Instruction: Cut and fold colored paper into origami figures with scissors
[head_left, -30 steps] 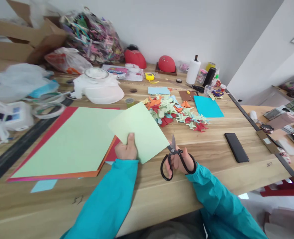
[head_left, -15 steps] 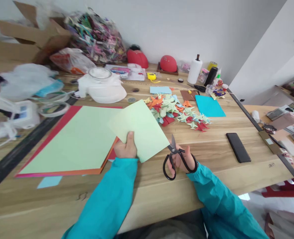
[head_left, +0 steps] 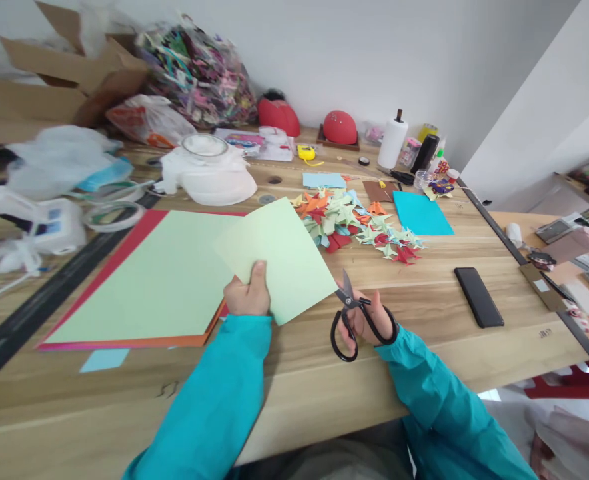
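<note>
While the left hand (head_left: 248,293) grips a pale green sheet (head_left: 292,263), thumb on top and fingers hidden beneath, the right hand (head_left: 374,320) holds scissors (head_left: 348,303) by their black handles, blades apart beside the sheet's right corner. The sheet partly overlaps the paper stack (head_left: 149,280) on the table (head_left: 314,407). Dark marks (head_left: 169,389) on the wood and print on the purple packet (head_left: 442,187) cannot be read.
</note>
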`<state>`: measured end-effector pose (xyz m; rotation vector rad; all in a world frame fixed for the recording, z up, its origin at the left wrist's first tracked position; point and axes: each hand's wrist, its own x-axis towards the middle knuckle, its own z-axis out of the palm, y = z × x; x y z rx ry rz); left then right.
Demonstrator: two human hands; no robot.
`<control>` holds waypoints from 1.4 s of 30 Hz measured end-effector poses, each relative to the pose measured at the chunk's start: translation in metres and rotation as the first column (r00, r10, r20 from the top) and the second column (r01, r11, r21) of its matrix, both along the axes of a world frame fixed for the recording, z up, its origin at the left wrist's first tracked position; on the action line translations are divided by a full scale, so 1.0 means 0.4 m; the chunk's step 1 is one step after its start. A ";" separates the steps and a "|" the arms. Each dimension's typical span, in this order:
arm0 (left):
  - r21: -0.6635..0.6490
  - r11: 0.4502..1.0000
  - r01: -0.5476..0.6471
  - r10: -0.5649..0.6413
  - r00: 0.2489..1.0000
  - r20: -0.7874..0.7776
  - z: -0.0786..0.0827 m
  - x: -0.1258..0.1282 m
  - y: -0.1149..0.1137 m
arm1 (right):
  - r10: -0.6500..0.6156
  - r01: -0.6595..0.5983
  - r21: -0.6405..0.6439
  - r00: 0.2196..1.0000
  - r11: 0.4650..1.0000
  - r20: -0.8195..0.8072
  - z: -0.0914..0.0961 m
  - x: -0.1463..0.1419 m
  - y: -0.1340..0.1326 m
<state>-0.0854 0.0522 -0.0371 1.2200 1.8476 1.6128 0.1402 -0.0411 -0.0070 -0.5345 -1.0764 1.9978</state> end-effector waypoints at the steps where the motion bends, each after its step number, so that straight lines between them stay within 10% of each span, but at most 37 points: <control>1: -0.017 1.000 -0.019 0.019 1.000 0.009 0.000 -0.002 0.000 | 0.012 -0.012 -0.007 1.000 1.000 0.008 0.000 0.003 0.001; 10: -0.040 0.998 0.044 -0.044 0.999 -0.003 0.028 0.014 -0.024 | 0.178 -0.180 -0.032 0.982 0.983 -0.063 0.006 0.018 0.002; 42: -0.031 0.992 0.121 -0.121 0.993 0.003 0.052 0.039 -0.046 | 0.109 -0.096 -0.154 0.991 0.983 0.076 0.018 0.018 0.008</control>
